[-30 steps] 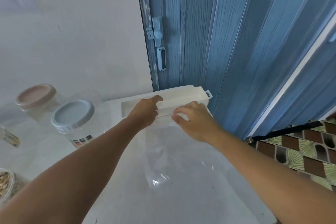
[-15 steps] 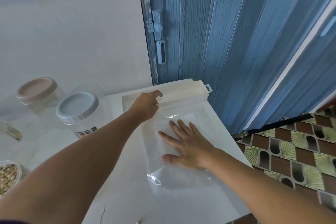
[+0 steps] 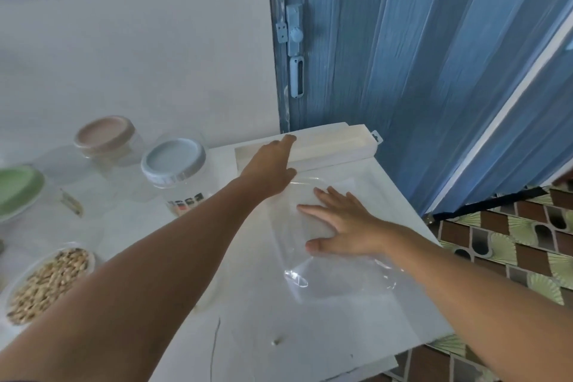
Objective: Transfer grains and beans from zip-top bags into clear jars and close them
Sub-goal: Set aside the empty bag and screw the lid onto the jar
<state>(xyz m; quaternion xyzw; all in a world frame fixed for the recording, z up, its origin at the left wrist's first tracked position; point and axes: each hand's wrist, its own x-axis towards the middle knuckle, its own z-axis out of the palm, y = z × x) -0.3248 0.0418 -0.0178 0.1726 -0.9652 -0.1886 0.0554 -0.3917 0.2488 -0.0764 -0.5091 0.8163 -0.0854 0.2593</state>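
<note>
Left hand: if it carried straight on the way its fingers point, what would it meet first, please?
Probably the white box at the table's far edge; the left hand already reaches its near edge. Depth beyond it is unclear.

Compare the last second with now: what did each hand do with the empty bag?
The right hand left the bag's top edge by the white box, drew back toward the person and flattened, fingers spread, on the clear zip-top bag. The left hand stayed at the box's near edge, on the bag's top. The lidded jars did not move.
</note>
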